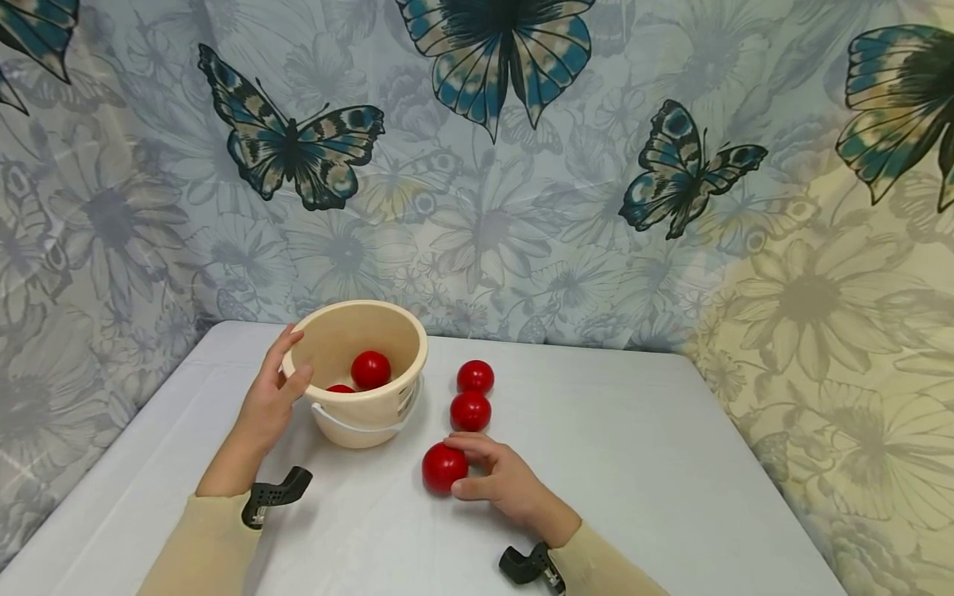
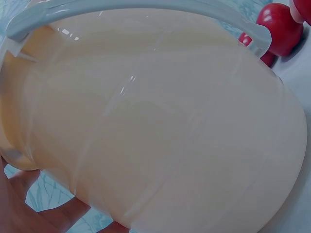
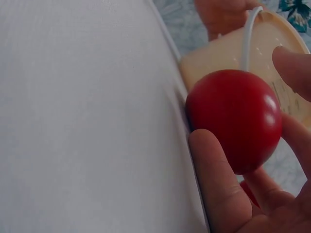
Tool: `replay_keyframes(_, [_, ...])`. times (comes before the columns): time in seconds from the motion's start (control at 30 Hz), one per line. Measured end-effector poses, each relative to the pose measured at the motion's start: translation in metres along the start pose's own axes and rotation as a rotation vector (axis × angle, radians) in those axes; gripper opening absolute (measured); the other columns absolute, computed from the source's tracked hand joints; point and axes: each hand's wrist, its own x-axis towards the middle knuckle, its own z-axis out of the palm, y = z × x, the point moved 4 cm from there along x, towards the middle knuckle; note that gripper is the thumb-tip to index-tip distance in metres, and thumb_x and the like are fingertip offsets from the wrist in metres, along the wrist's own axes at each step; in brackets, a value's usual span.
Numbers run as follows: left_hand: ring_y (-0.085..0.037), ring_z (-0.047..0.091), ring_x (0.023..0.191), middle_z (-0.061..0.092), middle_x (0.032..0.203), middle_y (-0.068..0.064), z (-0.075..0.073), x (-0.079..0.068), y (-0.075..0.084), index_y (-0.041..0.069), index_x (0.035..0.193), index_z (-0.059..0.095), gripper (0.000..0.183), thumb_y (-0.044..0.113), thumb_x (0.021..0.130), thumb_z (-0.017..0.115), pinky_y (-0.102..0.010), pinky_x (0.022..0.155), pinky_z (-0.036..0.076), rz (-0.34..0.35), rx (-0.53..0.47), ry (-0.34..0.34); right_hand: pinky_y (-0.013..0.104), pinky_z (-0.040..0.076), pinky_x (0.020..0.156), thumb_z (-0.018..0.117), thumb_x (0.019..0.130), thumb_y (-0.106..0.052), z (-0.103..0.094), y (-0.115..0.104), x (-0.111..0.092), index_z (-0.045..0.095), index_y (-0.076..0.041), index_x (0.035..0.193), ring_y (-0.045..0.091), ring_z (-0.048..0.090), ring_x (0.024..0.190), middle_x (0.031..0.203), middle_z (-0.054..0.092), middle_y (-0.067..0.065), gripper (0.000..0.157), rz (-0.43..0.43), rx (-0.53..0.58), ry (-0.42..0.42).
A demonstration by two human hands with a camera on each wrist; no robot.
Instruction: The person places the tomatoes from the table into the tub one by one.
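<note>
A cream bucket with a white handle stands toward the left of the table. My left hand holds its left side, thumb and fingertips at the rim; the bucket wall fills most of the left wrist view. Inside the bucket are a red ball and part of another. In front and to the right, my right hand has its thumb and fingers around the right side of a red ball. The fingers bend around it close to the white tabletop.
Behind the right hand, two more red balls lie in a row on the table, the farther ball and the nearer ball. A white cloth covers the table. Butterfly-patterned fabric hangs along the back and sides.
</note>
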Motion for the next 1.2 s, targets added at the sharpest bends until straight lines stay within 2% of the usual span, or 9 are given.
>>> replay_keyframes(0.33, [-0.048, 0.019, 0.142, 0.002, 0.166, -0.006, 0.0, 0.0, -0.002, 0.005, 0.155, 0.025, 0.057, 0.008, 0.103, 0.049, -0.01, 0.092, 0.038, -0.003, -0.012, -0.007, 0.05, 0.038, 0.106, 0.077, 0.083, -0.01, 0.011, -0.003, 0.008, 0.061, -0.012, 0.138, 0.034, 0.029, 0.141, 0.151, 0.042, 0.009, 0.057, -0.006, -0.057, -0.013])
replay_keyframes(0.47, [-0.048, 0.02, 0.142, 0.002, 0.166, -0.006, 0.0, 0.0, -0.002, 0.005, 0.154, 0.026, 0.057, 0.007, 0.103, 0.049, -0.01, 0.092, 0.038, 0.003, -0.016, -0.007, 0.049, 0.042, 0.102, 0.079, 0.082, -0.012, 0.015, -0.004, 0.012, 0.062, -0.017, 0.137, 0.033, 0.027, 0.141, 0.152, 0.042, 0.005, 0.058, 0.005, -0.095, -0.01])
replay_keyframes(0.67, [-0.048, 0.02, 0.142, 0.002, 0.165, -0.007, -0.001, 0.0, -0.003, 0.004, 0.154, 0.026, 0.057, 0.006, 0.103, 0.049, -0.01, 0.092, 0.038, 0.005, -0.02, -0.008, 0.044, 0.05, 0.093, 0.081, 0.081, -0.013, 0.019, -0.004, 0.017, 0.064, -0.02, 0.136, 0.033, 0.032, 0.137, 0.151, 0.042, 0.001, 0.058, 0.006, -0.133, -0.001])
replay_keyframes(0.87, [-0.047, 0.02, 0.142, 0.003, 0.166, -0.005, -0.001, 0.0, -0.002, 0.006, 0.155, 0.026, 0.057, 0.009, 0.103, 0.05, -0.01, 0.092, 0.038, -0.001, -0.005, -0.005, 0.043, 0.048, 0.094, 0.082, 0.078, -0.014, 0.025, -0.006, 0.023, 0.065, -0.021, 0.135, 0.03, 0.038, 0.134, 0.151, 0.042, -0.002, 0.059, -0.02, -0.18, 0.004])
replay_keyframes(1.2, [-0.047, 0.02, 0.143, 0.003, 0.166, -0.007, -0.001, 0.0, -0.002, 0.007, 0.155, 0.026, 0.058, 0.01, 0.102, 0.051, -0.01, 0.093, 0.037, -0.004, 0.019, -0.003, 0.045, 0.049, 0.091, 0.081, 0.08, -0.01, 0.028, -0.005, 0.028, 0.071, -0.022, 0.123, 0.028, 0.045, 0.127, 0.136, 0.056, -0.005, 0.046, -0.012, -0.196, 0.028])
